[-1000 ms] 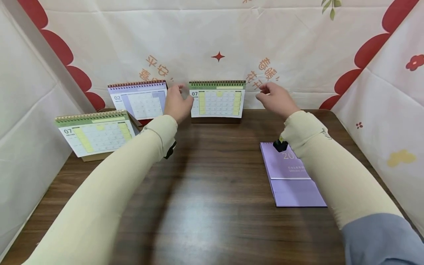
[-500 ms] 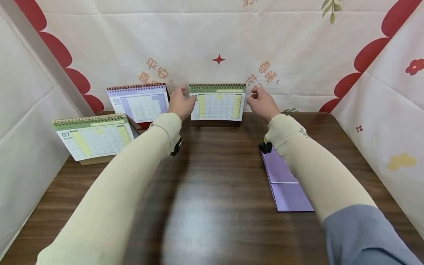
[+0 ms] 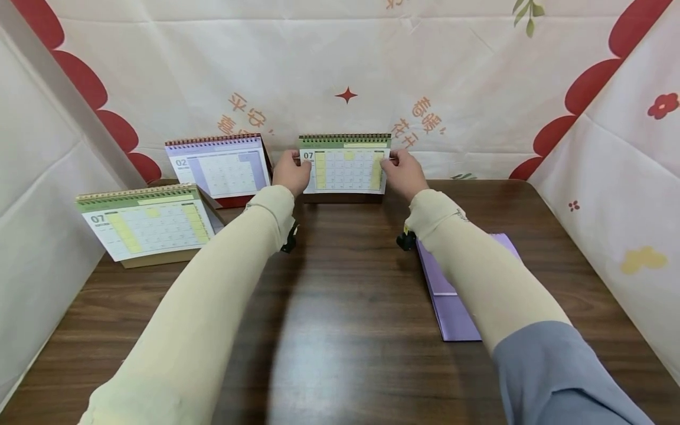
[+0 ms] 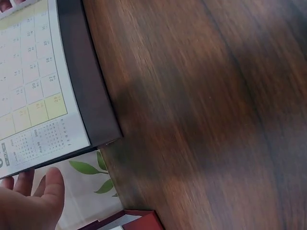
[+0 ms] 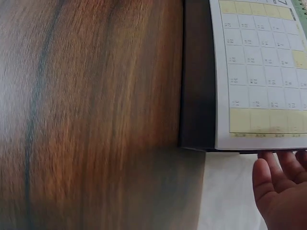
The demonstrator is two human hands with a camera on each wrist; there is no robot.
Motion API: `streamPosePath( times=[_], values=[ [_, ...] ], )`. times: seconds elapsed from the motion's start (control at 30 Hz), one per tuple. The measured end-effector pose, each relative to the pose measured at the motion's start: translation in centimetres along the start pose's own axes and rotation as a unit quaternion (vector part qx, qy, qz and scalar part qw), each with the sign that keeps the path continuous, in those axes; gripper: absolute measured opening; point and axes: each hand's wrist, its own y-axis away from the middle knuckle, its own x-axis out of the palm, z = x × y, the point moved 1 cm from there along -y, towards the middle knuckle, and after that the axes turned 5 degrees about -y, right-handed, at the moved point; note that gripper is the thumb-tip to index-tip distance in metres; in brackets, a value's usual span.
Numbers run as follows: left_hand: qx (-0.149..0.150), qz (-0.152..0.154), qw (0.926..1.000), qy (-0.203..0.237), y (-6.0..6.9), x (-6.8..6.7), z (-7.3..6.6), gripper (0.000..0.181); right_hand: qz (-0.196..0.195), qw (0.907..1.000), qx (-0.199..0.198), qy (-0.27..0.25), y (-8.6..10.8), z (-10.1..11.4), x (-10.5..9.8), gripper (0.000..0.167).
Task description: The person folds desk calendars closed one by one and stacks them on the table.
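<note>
A desk calendar (image 3: 347, 171) with a green header and page 07 stands upright at the back of the table, a dark base under it. My left hand (image 3: 292, 173) is at its left side edge. In the left wrist view, that hand's fingertips (image 4: 24, 181) reach the calendar's edge, while the thumb stands apart from the page. At the opposite side edge is my right hand (image 3: 406, 173). In the right wrist view its fingers (image 5: 288, 163) pass partly behind the edge, and its thumb lies just outside the page.
Left of the hands stand a purple-page calendar (image 3: 220, 168) marked 02 and another green-topped calendar (image 3: 151, 224) marked 07. A purple calendar (image 3: 457, 319) lies flat at the right, partly under my right forearm. A printed cloth (image 3: 345, 59) hangs behind the wooden table (image 3: 329, 283).
My right hand has come in leftward and down to the calendar's right edge. My left hand has shifted slightly closer to its left edge. The standing calendars stay in place.
</note>
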Motion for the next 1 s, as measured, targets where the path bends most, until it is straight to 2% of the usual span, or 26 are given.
streamPosePath(
  times=[0.17, 0.33, 0.53, 0.7, 0.9, 1.0],
  values=[
    [-0.002, -0.014, 0.9997, -0.021, -0.7, 0.3, 0.3, 0.036, -0.011, 0.9997, 0.003, 0.021, -0.3, -0.7, 1.1, 0.041],
    [0.008, -0.027, 0.9989, -0.038, -0.2, 0.6, 0.3, 0.03, -0.033, 0.9984, 0.0, 0.047, -0.1, -1.0, 1.7, 0.031],
    [0.017, -0.017, 0.9987, -0.044, -0.2, 0.7, 0.2, 0.03, -0.042, 0.997, -0.003, 0.064, -0.2, -1.4, 1.8, 0.033],
    [0.01, -0.009, 0.9996, -0.026, -0.4, 1.2, 0.3, 0.031, -0.05, 0.9963, -0.002, 0.07, -0.1, -1.6, 1.7, 0.034],
    [-0.007, -0.019, 0.9997, -0.014, -0.9, 1.4, 0.7, 0.032, -0.044, 0.997, -0.004, 0.063, -0.3, -2.2, 2.1, 0.036],
    [-0.002, -0.013, 0.9998, -0.013, -1.0, 1.4, 0.7, 0.032, -0.044, 0.997, -0.001, 0.063, -0.3, -2.7, 2.0, 0.037]
  ],
)
